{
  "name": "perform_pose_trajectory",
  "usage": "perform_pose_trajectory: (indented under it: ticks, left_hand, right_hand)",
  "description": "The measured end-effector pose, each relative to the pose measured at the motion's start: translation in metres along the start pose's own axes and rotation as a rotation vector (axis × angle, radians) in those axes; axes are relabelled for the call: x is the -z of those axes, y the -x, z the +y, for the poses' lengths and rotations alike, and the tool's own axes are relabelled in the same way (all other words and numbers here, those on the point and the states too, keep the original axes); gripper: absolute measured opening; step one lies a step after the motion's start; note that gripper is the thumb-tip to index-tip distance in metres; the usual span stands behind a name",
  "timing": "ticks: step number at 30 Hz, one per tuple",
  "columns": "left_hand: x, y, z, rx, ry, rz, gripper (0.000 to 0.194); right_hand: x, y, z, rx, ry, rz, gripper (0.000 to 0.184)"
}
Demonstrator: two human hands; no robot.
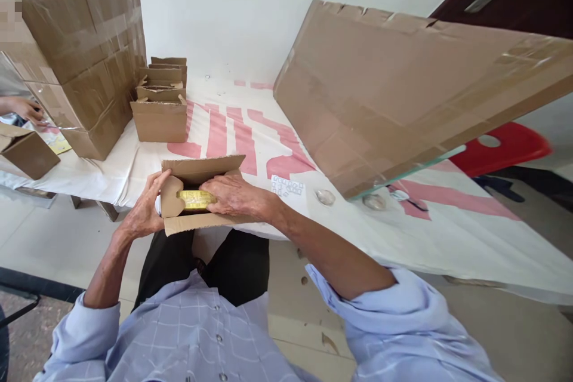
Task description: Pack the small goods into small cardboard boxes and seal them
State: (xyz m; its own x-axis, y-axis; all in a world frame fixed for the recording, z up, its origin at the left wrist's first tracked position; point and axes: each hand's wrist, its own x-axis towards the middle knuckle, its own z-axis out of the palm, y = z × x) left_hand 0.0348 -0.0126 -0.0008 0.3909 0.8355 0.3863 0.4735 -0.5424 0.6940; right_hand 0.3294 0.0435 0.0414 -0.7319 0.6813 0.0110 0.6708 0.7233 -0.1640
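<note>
A small open cardboard box (197, 224) rests at the table's near edge, its flaps up. Inside it lies a yellow packet (193, 199). My left hand (145, 212) grips the box's left side flap, fingers curled round it. My right hand (230, 194) reaches into the box from the right, its fingers pressed down on the yellow packet.
Several folded small boxes (160, 113) stand behind on the white and pink table cover (250, 143). A large taped carton (85, 59) sits at the left, a big flat cardboard sheet (394, 89) leans at the right. Another person's hand (27, 108) works at far left. A red stool (505, 146) is right.
</note>
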Motion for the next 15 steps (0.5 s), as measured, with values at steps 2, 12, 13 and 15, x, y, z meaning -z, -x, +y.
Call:
perform_pose_trajectory:
  ticks: [2,12,13,15]
  left_hand:
    - [-0.002,-0.002,0.000,0.005,0.013,0.008,0.120]
    - [-0.023,0.000,-0.001,0.040,0.097,0.011,0.148]
    - [-0.026,0.000,-0.004,0.053,0.113,-0.003,0.151]
    - [-0.031,-0.001,-0.008,0.077,0.131,-0.024,0.156]
  right_hand:
    - [0.004,0.001,-0.002,-0.016,0.001,0.012,0.022]
    - [-0.005,0.038,0.011,-0.120,-0.331,0.167,0.052]
    - [-0.008,0.043,0.014,-0.127,-0.371,0.187,0.052]
    - [-0.012,0.052,0.019,-0.149,-0.443,0.203,0.054]
